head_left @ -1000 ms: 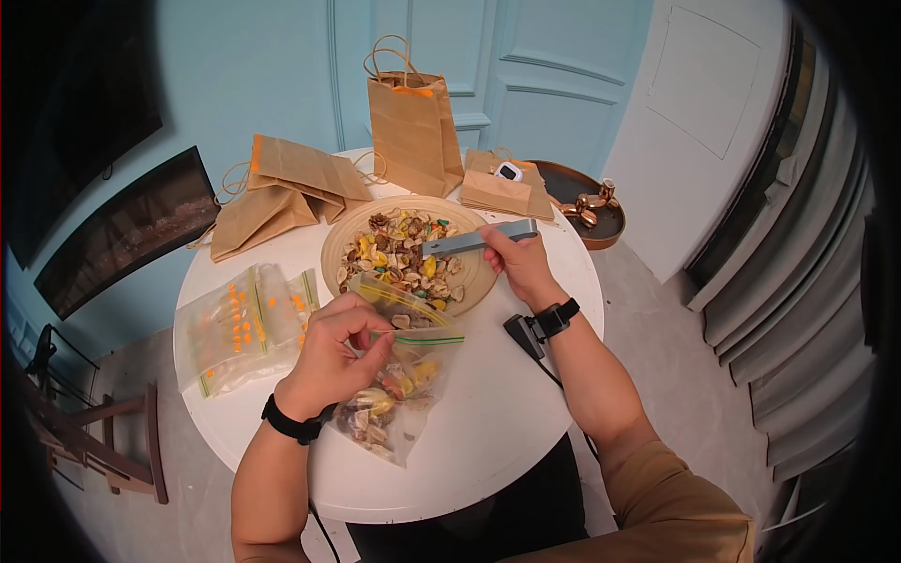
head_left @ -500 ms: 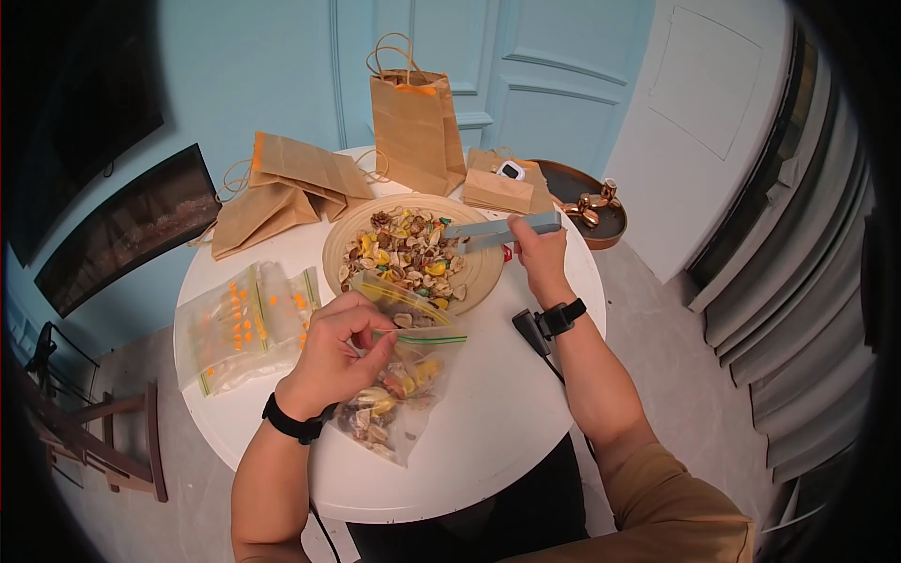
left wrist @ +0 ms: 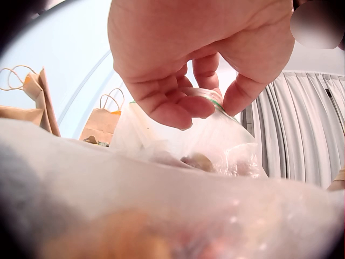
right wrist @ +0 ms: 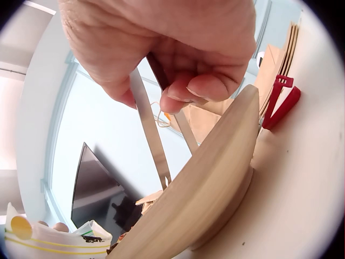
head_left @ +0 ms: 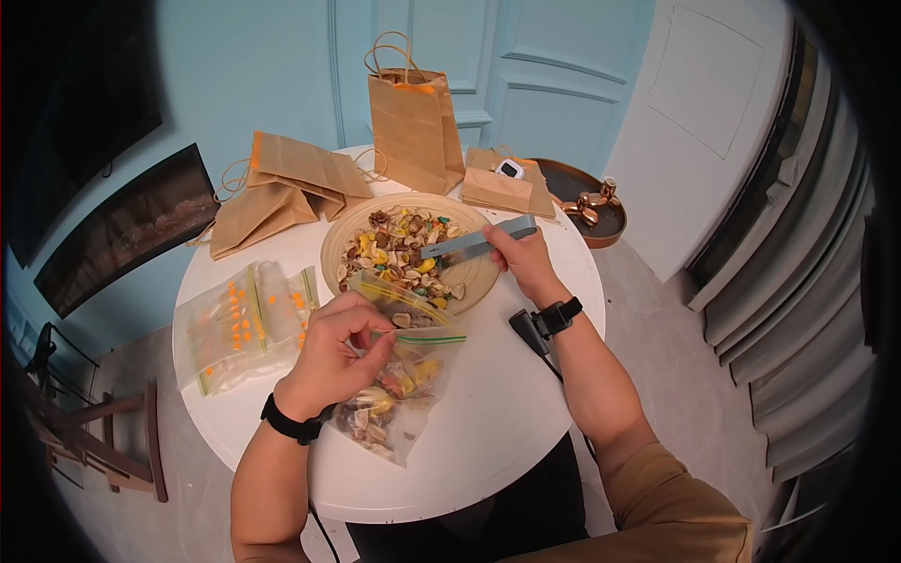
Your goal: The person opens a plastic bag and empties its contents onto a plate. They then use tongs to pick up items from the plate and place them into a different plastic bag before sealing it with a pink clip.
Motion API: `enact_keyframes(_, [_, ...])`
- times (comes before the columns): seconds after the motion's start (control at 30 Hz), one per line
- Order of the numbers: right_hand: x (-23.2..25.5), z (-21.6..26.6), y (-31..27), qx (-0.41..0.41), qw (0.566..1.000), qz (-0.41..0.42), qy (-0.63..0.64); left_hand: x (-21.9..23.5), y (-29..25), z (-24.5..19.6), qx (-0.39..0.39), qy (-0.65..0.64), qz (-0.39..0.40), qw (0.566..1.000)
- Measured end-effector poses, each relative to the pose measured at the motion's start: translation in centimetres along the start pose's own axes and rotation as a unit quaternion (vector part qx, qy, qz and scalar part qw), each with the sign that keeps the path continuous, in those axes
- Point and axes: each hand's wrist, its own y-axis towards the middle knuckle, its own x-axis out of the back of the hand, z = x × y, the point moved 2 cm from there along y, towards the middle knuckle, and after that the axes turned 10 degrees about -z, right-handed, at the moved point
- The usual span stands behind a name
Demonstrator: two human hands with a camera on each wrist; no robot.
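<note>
In the head view my left hand (head_left: 340,349) pinches the rim of a clear zip bag (head_left: 410,413) with a green seal, holding dried petals. Another bag with a yellow seal (head_left: 404,302) stands just behind it. The left wrist view shows thumb and fingertips on the green-sealed rim. My right hand (head_left: 526,263) grips grey metal tongs (head_left: 469,246), their tips over the potpourri (head_left: 399,251) on a round wooden plate (head_left: 483,281). In the right wrist view the tong arms (right wrist: 153,137) are apart behind the plate's rim; what lies between their tips is mostly hidden.
Flat zip bags with orange marks (head_left: 235,324) lie at the left. Brown paper bags (head_left: 413,131) stand and lie at the back, a small white device (head_left: 510,170) on one. A red clip (right wrist: 280,102) lies beside the plate. A dark tray (head_left: 615,220) is beyond the table.
My right hand moved the tongs rightward, then back left over the plate's petals. The left hand and its bag have stayed in place.
</note>
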Motion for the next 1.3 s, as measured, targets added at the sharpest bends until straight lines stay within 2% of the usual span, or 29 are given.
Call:
enact_keyframes(0.23, [-0.8, -1.1, 0.1, 0.044, 0.998, 0.035, 0.004, -0.1, 0.0, -0.1, 0.001, -0.001, -0.004, 1.0])
enact_keyframes(1.03, [0.5, 0.5, 0.0, 0.009, 0.987, 0.014, 0.16, -0.1, -0.1, 0.4, -0.022, -0.008, -0.011, 1.0])
enact_keyframes(1.23, [0.3, 1.8, -1.5, 0.009, 0.963, 0.156, 0.222, 0.0, -0.1, 0.1, -0.002, -0.012, -0.008, 1.0])
enact_keyframes(1.3, [-0.1, 1.8, -2.3, 0.012, 0.965, 0.198, 0.172, 0.0, -0.1, 0.1, 0.005, -0.009, -0.007, 1.0])
